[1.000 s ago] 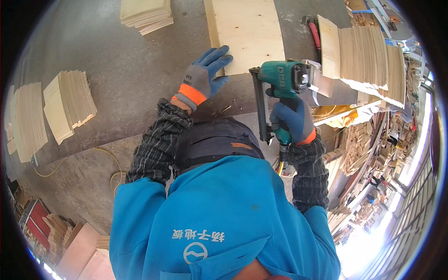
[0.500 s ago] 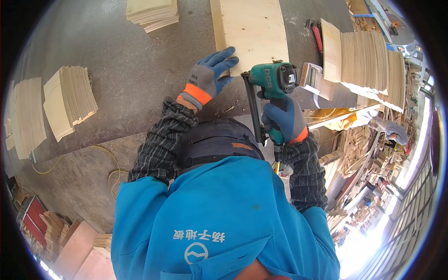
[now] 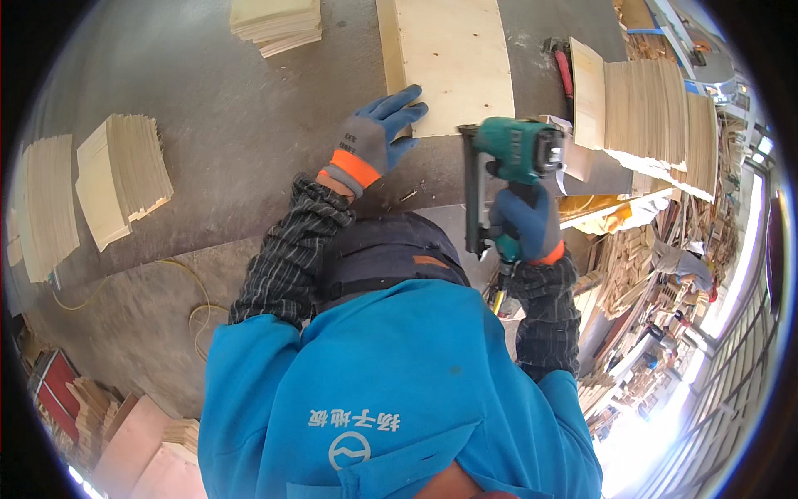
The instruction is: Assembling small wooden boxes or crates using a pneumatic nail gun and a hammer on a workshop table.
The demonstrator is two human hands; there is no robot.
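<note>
A long pale plywood piece [image 3: 457, 66] with visible side depth, like a box or built-up board, lies on the grey worktable [image 3: 274, 108]. My gloved left hand [image 3: 376, 133] rests at its near left corner, fingers stretched out and apart, touching the edge. In my right hand [image 3: 530, 220] is a green and black pneumatic nail gun [image 3: 507, 150], the fingers wrapped round its handle. The gun stands just off the near right corner of the plywood, its nose close to the near edge. It is slightly blurred, with an air hose fitting below the handle.
Stacks of thin wooden panels stand at the left [image 3: 125, 179], far back [image 3: 278, 21] and right [image 3: 644, 112]. A red-handled tool [image 3: 564, 71] lies right of the plywood. A yellow hose [image 3: 199, 287] trails on the floor at left. Another person [image 3: 686, 262] is far right.
My right hand has moved the nail gun to the right, off the plywood's near edge. My left hand has stayed at the corner.
</note>
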